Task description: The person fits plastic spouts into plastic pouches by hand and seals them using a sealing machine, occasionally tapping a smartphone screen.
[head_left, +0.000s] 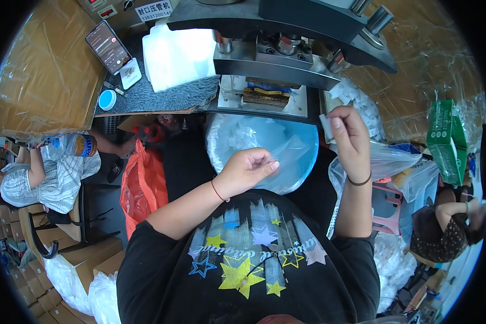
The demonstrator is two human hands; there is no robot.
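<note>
My right hand [351,141] is raised at the right of the press, its fingers closed on a small white tube-shaped piece [325,127]. In front of my body my left hand [248,170] is closed in a pinch over the near side of a light-blue basin [311,141]. What those fingers hold, if anything, is too small to make out. Clear plastic film [292,152] lines the basin beside them, and whitish pieces [235,134] lie inside at its far left. Beyond the basin stands a metal press [286,66], with a worn block [267,95] under its ram.
More white pieces [362,102] are heaped right of the press. A phone [108,47] on a stand, white sheeting [179,56] and a blue-lidded jar [107,100] occupy the left bench. An orange bag [143,186] hangs at left. People sit at both sides; a green box [447,141] is far right.
</note>
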